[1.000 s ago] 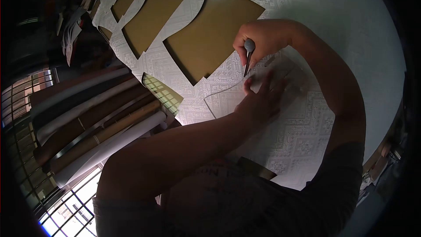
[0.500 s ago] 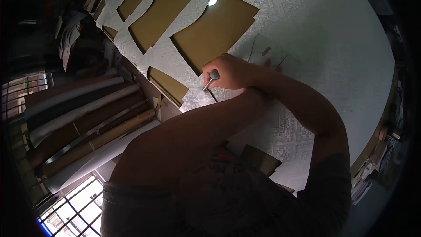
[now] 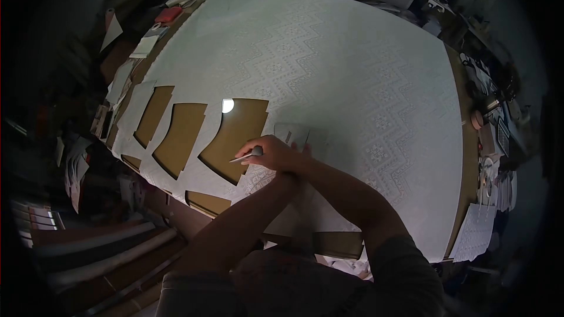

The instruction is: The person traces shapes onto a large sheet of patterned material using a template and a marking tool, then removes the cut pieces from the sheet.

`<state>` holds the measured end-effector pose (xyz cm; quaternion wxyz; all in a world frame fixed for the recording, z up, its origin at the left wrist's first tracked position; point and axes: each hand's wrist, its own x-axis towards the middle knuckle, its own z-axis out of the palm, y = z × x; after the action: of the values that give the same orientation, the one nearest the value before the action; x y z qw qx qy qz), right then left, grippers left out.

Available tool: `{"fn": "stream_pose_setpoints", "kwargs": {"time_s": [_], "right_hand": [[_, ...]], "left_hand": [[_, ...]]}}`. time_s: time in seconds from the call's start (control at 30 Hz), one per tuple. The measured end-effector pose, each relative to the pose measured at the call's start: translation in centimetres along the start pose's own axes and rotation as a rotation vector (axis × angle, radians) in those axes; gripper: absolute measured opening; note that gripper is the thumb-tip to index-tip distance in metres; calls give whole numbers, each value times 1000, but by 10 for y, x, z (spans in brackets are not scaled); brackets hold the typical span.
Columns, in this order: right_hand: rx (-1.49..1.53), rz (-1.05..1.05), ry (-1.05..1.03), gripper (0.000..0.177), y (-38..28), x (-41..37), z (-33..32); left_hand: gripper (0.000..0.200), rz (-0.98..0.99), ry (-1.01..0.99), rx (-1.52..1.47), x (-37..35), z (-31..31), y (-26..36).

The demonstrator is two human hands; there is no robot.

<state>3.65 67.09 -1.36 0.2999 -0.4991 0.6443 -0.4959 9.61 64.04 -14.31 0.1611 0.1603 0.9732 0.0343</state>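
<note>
My right hand [image 3: 271, 151] is closed around a slim pen-like tool [image 3: 245, 157] with a metal shaft and a dark rounded end. Its tip points left, over a curved cut-out [image 3: 238, 141] through which brown board shows. My forearms cross, the right above the left. Mostly hidden beneath the right arm, my left hand [image 3: 304, 149] shows only some fingertips, apart and resting on a clear template [image 3: 286, 128]. Template and hands are on a white patterned sheet [image 3: 352, 70] covering the table.
Further cut-outs [image 3: 180, 141] run along the sheet's left side. Papers and a red item [image 3: 168, 14] line the table's left edge; a tape roll [image 3: 476, 120] and tools sit along the right. Material rolls [image 3: 117, 261] lie at lower left.
The view has lifted and widened, showing the whole table. My right hand has raised the tool's tip from the sheet's near part to above the curved cut-out. My left hand stays by the template.
</note>
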Motion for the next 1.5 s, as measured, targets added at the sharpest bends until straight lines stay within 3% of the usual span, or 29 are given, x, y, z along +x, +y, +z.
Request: {"fn": "stream_pose_setpoints", "kwargs": {"time_s": [0.07, 0.13, 0.2, 0.27, 0.3, 0.37, 0.43, 0.7, 0.9, 1.03, 1.1, 1.2, 1.27, 1.3, 1.37, 1.5], "right_hand": [[25, -67, 628, 20, -6, -26, -1], [218, 169, 986, 19, -10, -61, 10], [-133, 167, 1392, 18, 4, -92, 30], [-107, 276, 1592, 18, 25, -127, 59], [-223, 337, 1599, 19, 16, -141, 74], [-362, 408, 1637, 20, 1, -160, 107], [-473, 580, 1623, 21, -8, -168, 139], [-650, 765, 1632, 22, -10, -178, 194], [-703, 770, 1628, 22, -7, -168, 189], [-708, 737, 1633, 25, -4, -172, 189], [-694, 721, 1644, 25, -1, -176, 188], [-685, 702, 1612, 26, 1, -177, 190], [-756, 638, 1628, 25, 2, -180, 190], [-742, 617, 1614, 25, 3, -181, 187], [-671, 588, 1609, 26, 4, -185, 191], [-687, 489, 1558, 32, 9, -191, 190]], "left_hand": [[95, 79, -145, -16, -8, -29, -2], [106, 151, -291, -25, -21, -70, -1], [112, 211, -362, -12, -40, -121, 6], [105, 243, -386, 240, -65, -174, 19], [105, 278, -374, 257, -63, -163, 16], [124, 233, -153, 126, -49, -124, 7], [126, 303, -116, 117, -50, -120, 0], [128, 347, -46, -56, -60, -107, -19], [97, 377, 114, -127, -91, -101, -51], [53, 523, 449, -354, -151, -53, -68], [34, 475, 247, -701, -201, -26, -66], [29, 494, 212, -802, -265, -3, -63], [24, 345, 39, -900, -293, 6, -63], [24, 321, 54, -895, -297, 13, -66], [30, 108, -100, -883, -302, 26, -81], [43, 24, -122, -672, -322, 32, -98]]}}
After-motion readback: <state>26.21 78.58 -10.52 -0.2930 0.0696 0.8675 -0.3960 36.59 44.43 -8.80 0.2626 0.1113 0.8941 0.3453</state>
